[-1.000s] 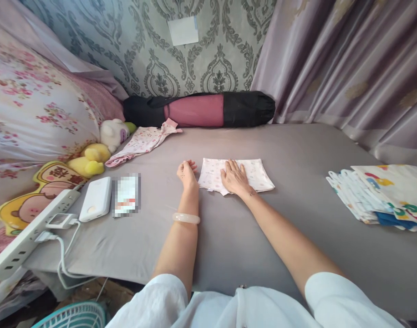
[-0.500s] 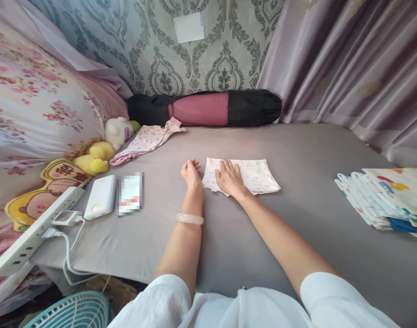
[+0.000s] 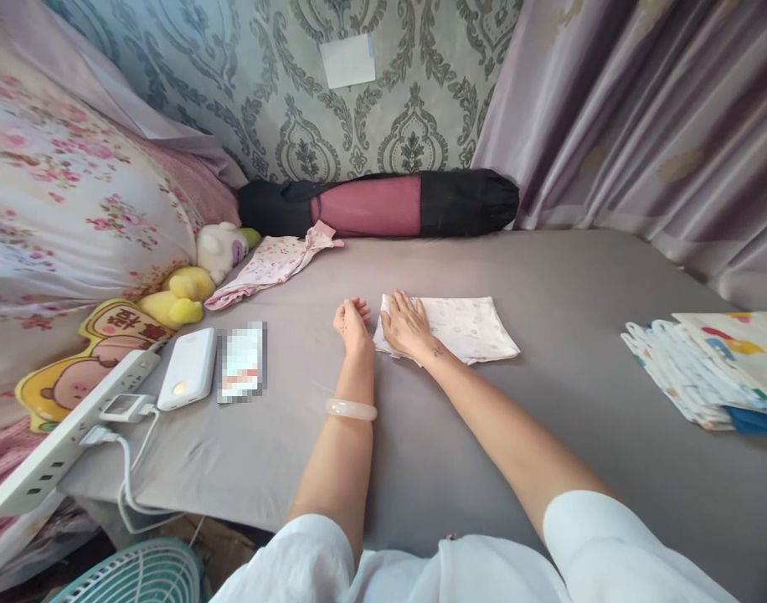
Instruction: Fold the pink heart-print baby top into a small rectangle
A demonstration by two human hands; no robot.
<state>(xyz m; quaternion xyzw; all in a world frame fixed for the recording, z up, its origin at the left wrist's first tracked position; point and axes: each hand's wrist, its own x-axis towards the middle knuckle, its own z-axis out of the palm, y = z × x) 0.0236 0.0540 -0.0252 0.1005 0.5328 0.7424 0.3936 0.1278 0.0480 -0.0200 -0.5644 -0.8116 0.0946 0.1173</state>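
Observation:
A folded white cloth (image 3: 468,328) with a faint pale print lies flat on the grey sheet, its long side running left to right. My right hand (image 3: 407,325) rests palm down on its left part, fingers spread and holding nothing. Just beyond the cloth's left edge, my left hand (image 3: 353,325) stands on its side on the sheet. Its fingers curl loosely toward the cloth, with nothing visible in them. A pale bangle (image 3: 351,409) circles my left forearm.
Printed baby clothing (image 3: 274,266) lies back left, near plush toys (image 3: 186,293). A power bank (image 3: 187,368) and power strip (image 3: 50,469) sit left; a stack of folded cloths (image 3: 678,377) is at right. A rolled black and pink bag (image 3: 371,205) lies along the wall.
My right hand has slid a little to the left across the folded cloth. My left hand keeps its place beside the cloth. The whole view has shifted slightly.

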